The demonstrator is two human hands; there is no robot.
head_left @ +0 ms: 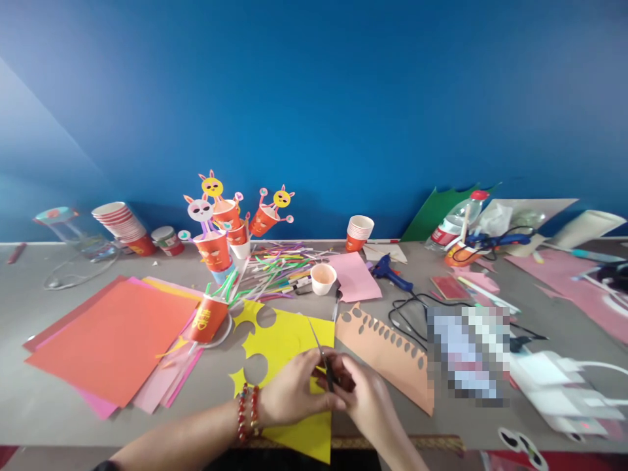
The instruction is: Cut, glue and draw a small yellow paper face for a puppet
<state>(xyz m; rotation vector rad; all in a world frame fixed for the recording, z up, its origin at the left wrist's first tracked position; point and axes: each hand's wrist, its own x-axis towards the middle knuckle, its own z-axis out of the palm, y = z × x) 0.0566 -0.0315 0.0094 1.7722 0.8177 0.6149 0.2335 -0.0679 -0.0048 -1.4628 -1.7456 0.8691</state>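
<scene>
Low in the middle, both hands meet over a yellow paper sheet (pixel 294 333) with round holes cut along its left side. My right hand (pixel 366 396) is closed around the dark handles of a pair of scissors (pixel 321 347), whose blades point away and slightly left. My left hand (pixel 289 389), with red bead bracelets (pixel 248 412) at the wrist, has its fingers closed beside the scissors. What it pinches is hidden; a bit of yellow shows between the hands. An orange-tan paper sheet (pixel 387 356) with holes along its upper edge lies to the right.
Orange and pink sheets (pixel 118 340) are stacked left, beside a tipped red cup (pixel 209 320). Decorated cups (pixel 214 252) stand behind, near colourful pipe cleaners (pixel 284 261). A white cup (pixel 324 279), blue glue gun (pixel 392 271) with cable, and white power adapters (pixel 554 386) lie rightward.
</scene>
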